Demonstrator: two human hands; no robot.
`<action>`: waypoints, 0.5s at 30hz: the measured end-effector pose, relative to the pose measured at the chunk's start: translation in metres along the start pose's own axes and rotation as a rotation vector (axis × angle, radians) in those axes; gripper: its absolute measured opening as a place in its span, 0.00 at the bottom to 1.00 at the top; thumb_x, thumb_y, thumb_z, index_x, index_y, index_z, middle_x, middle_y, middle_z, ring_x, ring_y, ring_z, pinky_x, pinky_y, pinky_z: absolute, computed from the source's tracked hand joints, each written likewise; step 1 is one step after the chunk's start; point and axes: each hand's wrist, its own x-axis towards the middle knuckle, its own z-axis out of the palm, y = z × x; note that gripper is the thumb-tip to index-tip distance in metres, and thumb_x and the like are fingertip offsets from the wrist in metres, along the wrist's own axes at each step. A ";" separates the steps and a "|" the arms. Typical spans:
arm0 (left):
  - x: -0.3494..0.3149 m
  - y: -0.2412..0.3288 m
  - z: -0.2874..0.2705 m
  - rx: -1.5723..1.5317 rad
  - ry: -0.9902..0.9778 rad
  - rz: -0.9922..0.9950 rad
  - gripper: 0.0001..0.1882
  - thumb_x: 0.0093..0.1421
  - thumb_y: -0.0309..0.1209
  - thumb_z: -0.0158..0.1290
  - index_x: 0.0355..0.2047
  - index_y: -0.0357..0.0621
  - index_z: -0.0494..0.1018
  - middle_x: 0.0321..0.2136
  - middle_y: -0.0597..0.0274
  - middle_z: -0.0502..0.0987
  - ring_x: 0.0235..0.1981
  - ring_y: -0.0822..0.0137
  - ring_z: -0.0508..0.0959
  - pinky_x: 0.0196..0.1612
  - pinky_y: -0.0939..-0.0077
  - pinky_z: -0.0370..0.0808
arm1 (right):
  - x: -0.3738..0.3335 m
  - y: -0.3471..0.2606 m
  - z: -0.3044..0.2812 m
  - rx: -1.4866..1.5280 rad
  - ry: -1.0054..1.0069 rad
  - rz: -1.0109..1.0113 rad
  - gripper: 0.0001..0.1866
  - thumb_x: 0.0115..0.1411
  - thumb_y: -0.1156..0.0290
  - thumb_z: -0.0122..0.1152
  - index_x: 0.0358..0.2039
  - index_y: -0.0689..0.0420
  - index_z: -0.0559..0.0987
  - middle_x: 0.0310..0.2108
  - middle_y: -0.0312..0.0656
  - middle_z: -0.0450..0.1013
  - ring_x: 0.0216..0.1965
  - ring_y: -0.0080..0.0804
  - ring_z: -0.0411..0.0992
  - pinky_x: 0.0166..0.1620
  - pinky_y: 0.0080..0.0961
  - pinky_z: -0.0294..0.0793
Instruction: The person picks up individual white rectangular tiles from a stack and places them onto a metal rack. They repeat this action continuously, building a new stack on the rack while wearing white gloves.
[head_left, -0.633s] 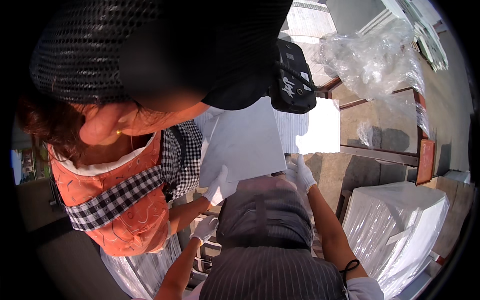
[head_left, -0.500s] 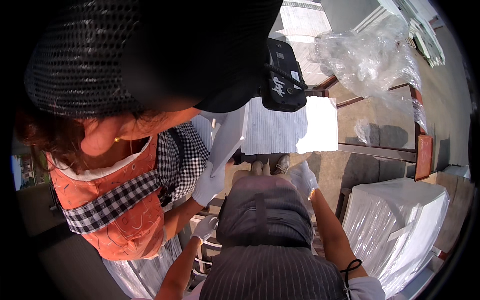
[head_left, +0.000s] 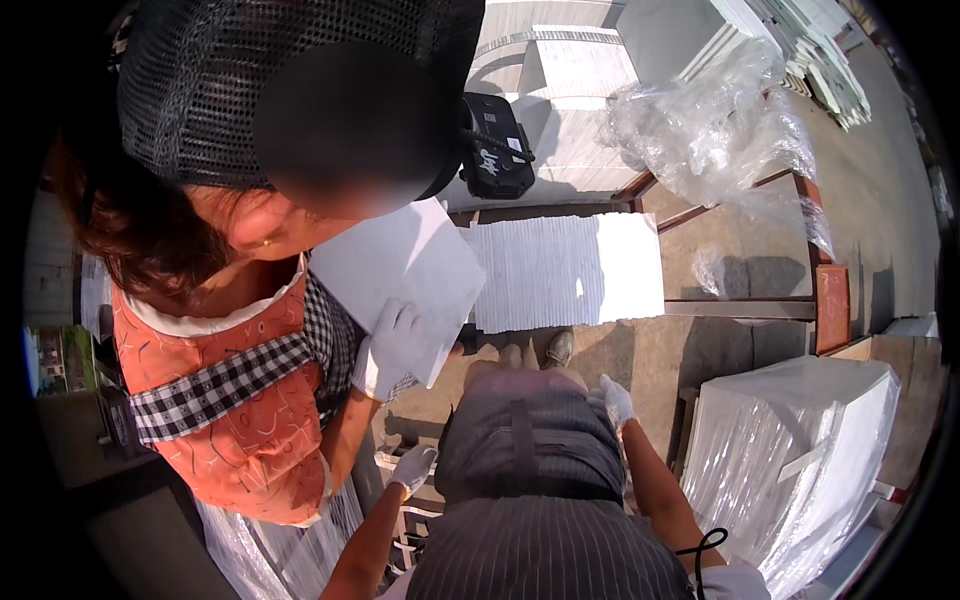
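My left hand point(head_left: 413, 468), in a white glove, hangs beside the left side of my dark striped apron point(head_left: 530, 450). Its fingers look loosely extended, holding nothing I can see. On the other side my right hand point(head_left: 613, 401), also gloved, is held by the apron with thumb raised and fingers loosely apart; it too appears to hold nothing. Ahead of me a tight row of thin white slabs point(head_left: 545, 272) stands on edge. At the left a co-worker's gloved hand point(head_left: 390, 350) lies on the face of a flat white slab point(head_left: 400, 262), tilted beside the row.
The co-worker in an orange top point(head_left: 240, 440) leans in close on my left. A plastic-wrapped stack point(head_left: 790, 440) stands at right. Crumpled clear wrap point(head_left: 710, 130) hangs over a brown metal frame point(head_left: 833, 305). Further slabs point(head_left: 575, 70) stand behind the row.
The co-worker has turned the slab so its broad face shows, and their head has shifted left. My right hand has lowered slightly; my left hand stays by the apron.
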 end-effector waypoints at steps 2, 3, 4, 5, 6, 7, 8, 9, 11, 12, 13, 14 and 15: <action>0.000 -0.011 0.003 0.021 -0.019 -0.044 0.20 0.65 0.41 0.43 0.43 0.36 0.74 0.42 0.44 0.77 0.47 0.46 0.75 0.49 0.60 0.69 | -0.014 -0.004 0.011 -0.080 -0.011 -0.034 0.24 0.66 0.53 0.50 0.52 0.61 0.71 0.38 0.48 0.75 0.32 0.36 0.75 0.36 0.33 0.76; 0.000 -0.018 0.009 0.030 -0.026 -0.060 0.20 0.65 0.41 0.43 0.42 0.36 0.75 0.42 0.44 0.77 0.47 0.46 0.74 0.49 0.59 0.68 | -0.019 -0.010 0.015 -0.120 -0.014 -0.058 0.26 0.66 0.54 0.50 0.52 0.65 0.72 0.40 0.51 0.76 0.36 0.38 0.76 0.40 0.34 0.76; 0.000 -0.029 0.013 0.126 -0.021 0.012 0.20 0.65 0.41 0.42 0.41 0.37 0.75 0.42 0.43 0.77 0.47 0.44 0.74 0.49 0.58 0.68 | -0.019 -0.007 0.013 -0.143 -0.010 -0.078 0.26 0.66 0.54 0.50 0.52 0.65 0.72 0.40 0.52 0.76 0.35 0.38 0.76 0.40 0.33 0.76; -0.001 -0.039 0.012 0.221 -0.015 0.074 0.20 0.65 0.42 0.41 0.40 0.37 0.75 0.41 0.43 0.77 0.46 0.43 0.74 0.48 0.56 0.68 | -0.024 -0.011 0.017 -0.156 -0.012 -0.087 0.26 0.66 0.54 0.49 0.53 0.65 0.72 0.40 0.53 0.76 0.36 0.39 0.76 0.40 0.33 0.76; 0.003 -0.039 0.007 0.255 -0.046 0.083 0.20 0.65 0.42 0.40 0.39 0.38 0.75 0.41 0.43 0.77 0.45 0.43 0.74 0.47 0.54 0.68 | -0.031 -0.015 0.020 -0.170 -0.006 -0.096 0.26 0.66 0.54 0.49 0.53 0.65 0.72 0.40 0.53 0.76 0.36 0.39 0.76 0.40 0.33 0.76; 0.002 -0.034 0.003 0.291 -0.074 0.088 0.20 0.65 0.42 0.40 0.38 0.39 0.75 0.41 0.43 0.77 0.44 0.42 0.74 0.47 0.53 0.68 | -0.036 -0.017 0.022 -0.184 -0.004 -0.103 0.26 0.66 0.54 0.49 0.53 0.65 0.71 0.40 0.54 0.76 0.36 0.40 0.76 0.40 0.33 0.76; 0.002 -0.028 0.003 0.239 -0.019 0.084 0.19 0.65 0.41 0.40 0.35 0.39 0.74 0.38 0.43 0.77 0.42 0.41 0.75 0.45 0.52 0.68 | -0.038 -0.020 0.025 -0.176 0.000 -0.088 0.26 0.66 0.54 0.49 0.52 0.65 0.72 0.40 0.54 0.76 0.36 0.39 0.76 0.40 0.33 0.76; 0.003 -0.029 0.002 0.274 0.002 0.128 0.19 0.65 0.41 0.40 0.34 0.39 0.74 0.37 0.42 0.77 0.42 0.41 0.75 0.44 0.51 0.68 | -0.040 -0.023 0.025 -0.170 0.000 -0.069 0.26 0.66 0.54 0.49 0.51 0.65 0.73 0.40 0.53 0.77 0.37 0.39 0.76 0.40 0.33 0.76; 0.008 -0.049 0.003 0.346 0.045 0.208 0.19 0.65 0.41 0.40 0.33 0.39 0.74 0.35 0.41 0.76 0.41 0.41 0.75 0.44 0.51 0.68 | -0.033 -0.018 0.025 -0.252 0.006 -0.117 0.26 0.66 0.53 0.49 0.49 0.65 0.75 0.39 0.52 0.77 0.37 0.38 0.76 0.40 0.33 0.75; 0.018 -0.052 0.004 0.369 0.016 0.243 0.19 0.65 0.40 0.40 0.32 0.39 0.74 0.34 0.41 0.76 0.40 0.40 0.75 0.44 0.49 0.69 | -0.018 -0.010 0.013 -0.336 0.035 -0.190 0.26 0.66 0.53 0.50 0.47 0.65 0.77 0.39 0.51 0.78 0.36 0.37 0.76 0.39 0.32 0.75; 0.023 -0.041 0.006 0.281 0.025 0.171 0.19 0.65 0.40 0.40 0.32 0.39 0.75 0.34 0.41 0.76 0.40 0.40 0.75 0.44 0.49 0.69 | -0.002 -0.001 -0.004 -0.422 0.076 -0.259 0.25 0.66 0.52 0.50 0.46 0.64 0.78 0.38 0.50 0.78 0.36 0.36 0.76 0.39 0.32 0.75; 0.024 -0.006 0.004 0.188 0.023 0.103 0.19 0.65 0.40 0.40 0.32 0.38 0.75 0.35 0.41 0.77 0.40 0.40 0.75 0.44 0.48 0.69 | 0.010 0.007 -0.025 -0.436 0.107 -0.251 0.25 0.65 0.52 0.50 0.44 0.64 0.78 0.37 0.49 0.78 0.35 0.35 0.76 0.38 0.32 0.75; 0.019 0.014 -0.003 0.105 0.042 0.013 0.19 0.65 0.40 0.40 0.32 0.38 0.75 0.35 0.41 0.77 0.40 0.40 0.75 0.45 0.48 0.69 | 0.013 0.008 -0.025 -0.451 0.105 -0.240 0.25 0.65 0.51 0.50 0.43 0.64 0.79 0.36 0.49 0.79 0.34 0.34 0.76 0.37 0.32 0.74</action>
